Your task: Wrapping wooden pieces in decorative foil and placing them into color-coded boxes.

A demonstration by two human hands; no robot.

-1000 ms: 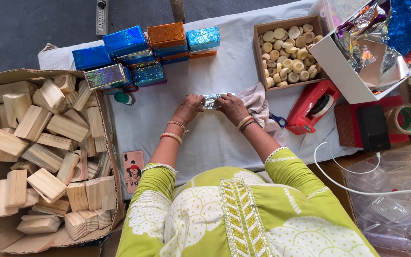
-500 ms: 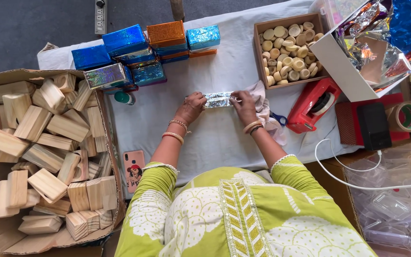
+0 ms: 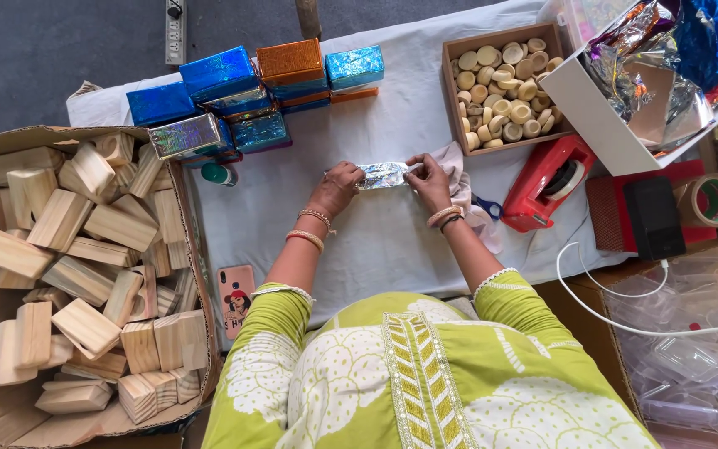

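Note:
My left hand [image 3: 338,187] and my right hand [image 3: 430,180] hold the two ends of a silver foil-wrapped block [image 3: 384,175] that lies on the white cloth [image 3: 376,241]. My left hand grips its left end, and the fingers of my right hand pinch the foil at its right end. Both wrists wear bangles. Behind the block stand several foil-wrapped boxes [image 3: 243,91] in blue, orange and silver.
A cardboard box of wooden blocks [image 3: 76,266] is at the left. A box of round wooden pieces [image 3: 500,87], a red tape dispenser [image 3: 546,183], a white box of foil sheets [image 3: 666,66], a tape roll [image 3: 712,202], a phone [image 3: 233,295] and scissors [image 3: 484,208] surround the cloth.
My hands moved apart along the wrapped block, from its middle to its ends. My right hand shifted right and now pinches the foil at the right end.

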